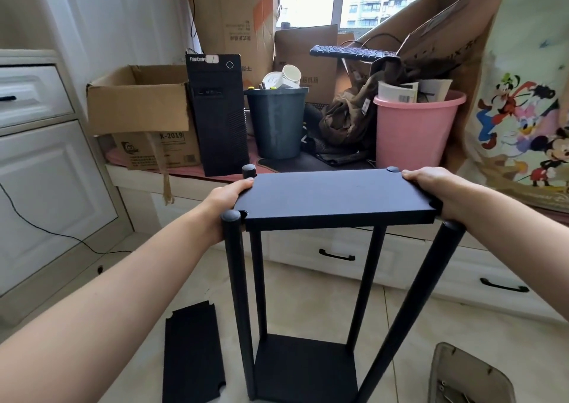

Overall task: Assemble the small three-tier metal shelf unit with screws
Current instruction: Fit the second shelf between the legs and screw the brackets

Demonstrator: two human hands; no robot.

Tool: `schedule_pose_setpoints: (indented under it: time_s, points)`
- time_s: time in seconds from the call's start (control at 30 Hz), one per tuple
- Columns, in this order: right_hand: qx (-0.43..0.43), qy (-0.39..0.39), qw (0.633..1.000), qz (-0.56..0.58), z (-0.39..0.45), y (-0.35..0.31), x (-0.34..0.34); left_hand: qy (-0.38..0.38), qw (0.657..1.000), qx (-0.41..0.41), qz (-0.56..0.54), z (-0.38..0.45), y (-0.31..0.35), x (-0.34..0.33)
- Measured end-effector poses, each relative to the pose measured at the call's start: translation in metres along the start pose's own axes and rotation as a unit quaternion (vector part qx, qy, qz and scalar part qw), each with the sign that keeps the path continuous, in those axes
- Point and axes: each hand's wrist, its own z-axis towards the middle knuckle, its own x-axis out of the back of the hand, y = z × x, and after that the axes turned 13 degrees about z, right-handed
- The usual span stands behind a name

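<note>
Black sheet-metal top shelf [337, 195] sat clasped at its short ends: your left hand [229, 198] and right hand [426, 184] each closed on an edge, forearms reaching forward. It looked stiff, light, thin-edged and smooth, best held there, atop four posts [238, 295] over the bottom shelf [303, 368]; a spare panel [192, 353] lay on the floor.
</note>
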Motion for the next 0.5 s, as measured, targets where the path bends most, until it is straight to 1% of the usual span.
schedule_pose_setpoints:
  time_s: [0.2,0.33,0.4,0.5]
  points:
    - [-0.019,0.000,1.000,-0.008,0.003,0.010,-0.001,-0.057,0.997,0.001,-0.056,-0.004,0.000,0.003]
    - [-0.011,0.004,1.000,-0.018,0.003,0.013,0.000,-0.051,0.994,-0.006,-0.091,-0.007,-0.006,0.004]
    - [-0.013,-0.005,1.000,-0.010,0.002,0.013,0.001,-0.041,0.996,0.000,-0.084,-0.008,-0.006,0.002]
    - [-0.023,-0.039,0.998,0.044,-0.004,0.017,0.004,-0.005,0.996,0.010,-0.084,-0.008,-0.007,-0.004]
